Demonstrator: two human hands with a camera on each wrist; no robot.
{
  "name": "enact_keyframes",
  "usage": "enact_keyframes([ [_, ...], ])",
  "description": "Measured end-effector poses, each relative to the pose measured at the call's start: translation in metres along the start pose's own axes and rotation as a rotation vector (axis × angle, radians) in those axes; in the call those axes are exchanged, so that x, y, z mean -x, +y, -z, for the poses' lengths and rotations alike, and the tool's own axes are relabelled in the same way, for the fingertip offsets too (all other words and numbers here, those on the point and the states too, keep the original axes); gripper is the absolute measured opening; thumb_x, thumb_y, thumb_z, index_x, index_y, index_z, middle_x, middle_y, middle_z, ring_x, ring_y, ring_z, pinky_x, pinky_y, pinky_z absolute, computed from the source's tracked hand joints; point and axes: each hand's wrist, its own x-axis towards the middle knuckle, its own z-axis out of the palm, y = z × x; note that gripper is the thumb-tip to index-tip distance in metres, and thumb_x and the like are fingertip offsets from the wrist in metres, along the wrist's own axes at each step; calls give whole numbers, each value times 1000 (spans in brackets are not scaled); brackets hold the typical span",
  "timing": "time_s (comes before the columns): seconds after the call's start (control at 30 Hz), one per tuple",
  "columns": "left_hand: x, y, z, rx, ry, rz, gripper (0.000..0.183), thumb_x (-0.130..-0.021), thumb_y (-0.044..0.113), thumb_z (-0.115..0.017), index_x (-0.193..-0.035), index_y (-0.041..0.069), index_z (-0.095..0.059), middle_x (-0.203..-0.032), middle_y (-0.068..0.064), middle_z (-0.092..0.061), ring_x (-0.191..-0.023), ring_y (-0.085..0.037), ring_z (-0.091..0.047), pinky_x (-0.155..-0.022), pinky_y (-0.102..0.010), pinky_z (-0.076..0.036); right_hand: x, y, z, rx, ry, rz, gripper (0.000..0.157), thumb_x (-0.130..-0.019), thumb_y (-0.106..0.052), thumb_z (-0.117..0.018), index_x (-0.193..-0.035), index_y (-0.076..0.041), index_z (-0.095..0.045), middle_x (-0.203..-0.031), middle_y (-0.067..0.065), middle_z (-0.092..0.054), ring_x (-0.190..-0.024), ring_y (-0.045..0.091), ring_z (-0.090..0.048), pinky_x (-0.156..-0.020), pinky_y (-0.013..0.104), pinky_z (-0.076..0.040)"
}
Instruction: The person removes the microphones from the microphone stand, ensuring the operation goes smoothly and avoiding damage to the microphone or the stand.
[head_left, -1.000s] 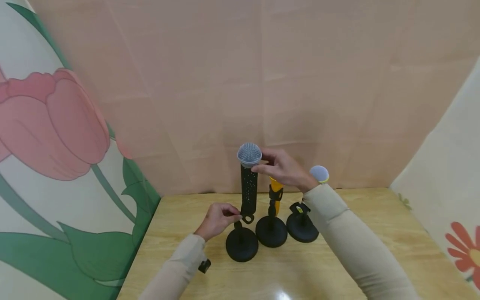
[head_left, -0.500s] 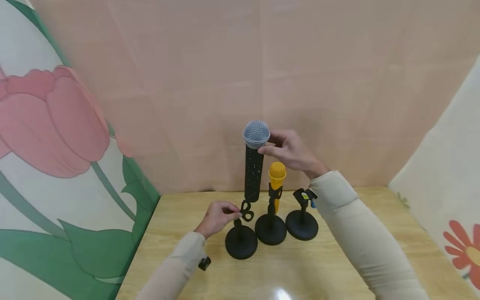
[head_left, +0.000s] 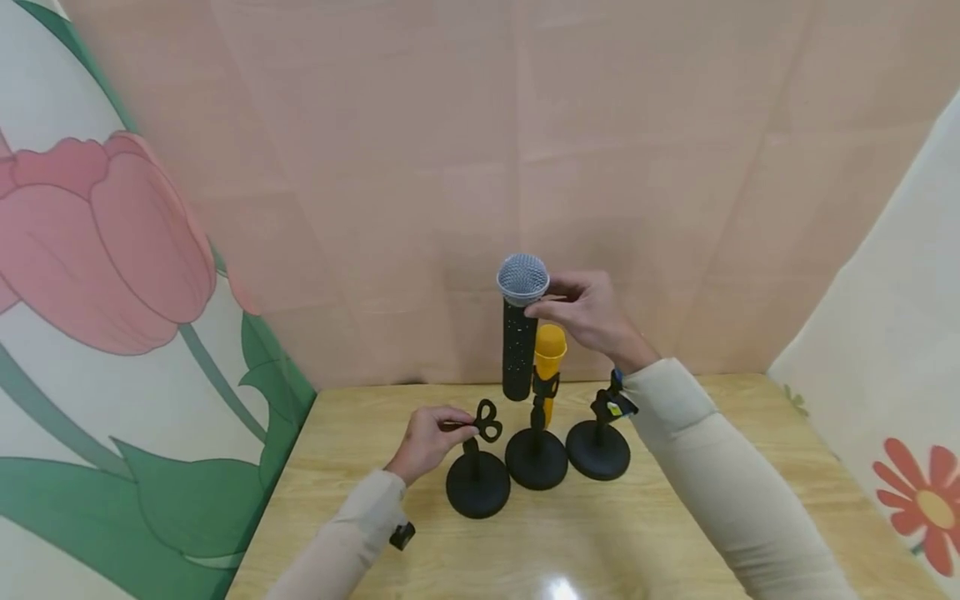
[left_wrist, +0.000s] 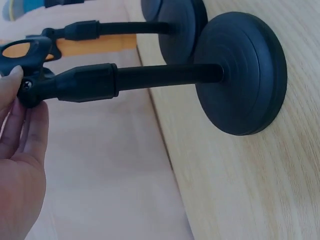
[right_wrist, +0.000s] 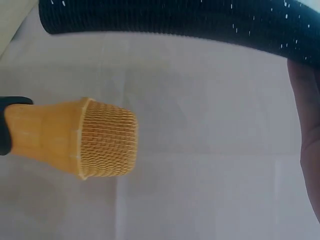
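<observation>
My right hand (head_left: 588, 312) grips a black speckled microphone (head_left: 519, 350) with a silver mesh head just under that head, holding it upright above the table. In the right wrist view the microphone's dark body (right_wrist: 175, 17) crosses the top, with part of my hand (right_wrist: 307, 135) at the right edge. My left hand (head_left: 431, 437) pinches the clip (head_left: 489, 421) at the top of the leftmost black microphone stand (head_left: 477, 483). The left wrist view shows thumb and fingers on the clip's joint (left_wrist: 31, 92), its ring holding no microphone.
A yellow microphone (head_left: 551, 346) sits in the middle stand (head_left: 536, 458), just behind the black one. The right stand (head_left: 597, 450) has a blue-and-white microphone (left_wrist: 25, 7), mostly hidden by my right sleeve in the head view. A pink cloth backdrop (head_left: 375, 208) rises behind the table (head_left: 337, 433).
My right hand has lifted the black microphone up off the left stand's clip, then shifted slightly right and a little down. My left hand stays at the clip.
</observation>
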Motion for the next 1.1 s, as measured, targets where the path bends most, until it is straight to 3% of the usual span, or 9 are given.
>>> enact_keyframes([
  [0.2,4,0,3,-13,-13,-11,13,-81,-3,-80,-93,0,-78,-99,-13,-71,-91,-29,-70,-75,-27,-58,9,9,-2,-14,53,32,29,-82,3,-79,-109,10,-71,-105,21,-73,-88,14,-73,-79,29,-58],
  [0.47,6,-2,4,-9,-25,0,13,-83,-4,-78,-95,-1,-77,-102,-14,-70,-95,-30,-68,-78,-28,-58,20,19,-5,8,59,-44,34,-84,-3,-80,-114,7,-71,-108,20,-72,-90,12,-72,-79,28,-58],
  [0.8,-8,-5,11,-122,2,3,12,-85,-3,-77,-96,1,-78,-100,-10,-71,-93,-25,-69,-78,-27,-57,31,28,-14,6,39,-128,36,-83,-7,-82,-116,5,-71,-107,18,-73,-88,14,-72,-77,28,-58],
  [1.1,-23,-8,12,-147,21,18,11,-84,1,-79,-95,2,-79,-100,-10,-73,-92,-25,-70,-75,-27,-58,43,41,-26,-8,25,-151,36,-82,-7,-82,-114,5,-71,-107,17,-73,-91,15,-72,-75,26,-58],
])
